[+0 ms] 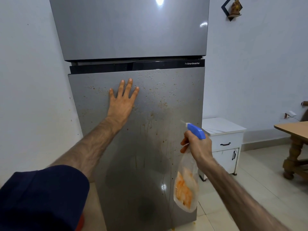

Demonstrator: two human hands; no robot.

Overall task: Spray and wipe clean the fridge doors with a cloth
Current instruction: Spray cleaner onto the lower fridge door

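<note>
A grey two-door fridge fills the middle of the view. Its lower door (150, 130) is speckled with orange-brown spots and drip streaks. The upper door (130, 30) looks clean and shiny. My left hand (122, 100) presses flat on the upper left of the lower door, fingers straight and spread. My right hand (198, 144) grips the neck of a clear spray bottle (185, 185) with a blue trigger head, its nozzle aimed at the lower door from close by. The bottle hangs tilted, with orange contents or label at its base. No cloth is visible.
A white wall stands close on the left of the fridge. A small white cabinet (225, 140) with a drawer sits right of the fridge. A wooden table (295, 130) stands at the far right on the tiled floor. A small wall shelf (232, 9) hangs up high.
</note>
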